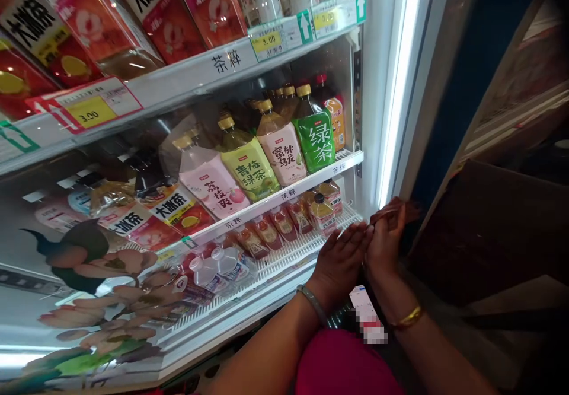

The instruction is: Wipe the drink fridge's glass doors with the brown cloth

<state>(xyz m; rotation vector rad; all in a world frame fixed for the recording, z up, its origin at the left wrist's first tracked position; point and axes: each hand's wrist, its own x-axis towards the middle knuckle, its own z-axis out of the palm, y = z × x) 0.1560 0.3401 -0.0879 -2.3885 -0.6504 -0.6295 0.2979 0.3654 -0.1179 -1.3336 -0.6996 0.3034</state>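
My left hand [340,264], with a pale bangle at its wrist, is held out at the lower right of centre, back upward, fingers extended side by side. Beside it, touching at the fingers, my right hand [386,238] wears a gold bracelet at the wrist; its fingers are stretched out and slightly blurred. Nothing shows in either hand. Both hands are in front of the lit drinks cooler, nearest its bottom rack [284,260] and a small bottle with a black cap [323,214]. Above that stands a green tea bottle [315,131] on the middle shelf.
Bottles fill the cooler's upper shelf [178,80] and middle shelf [267,208]. Clear bottles [231,267] lie low on the rack. A flower decal [115,300] covers glass at the left. A white tag [367,312] lies below my hands. A dark brown box [475,235] is at the right.
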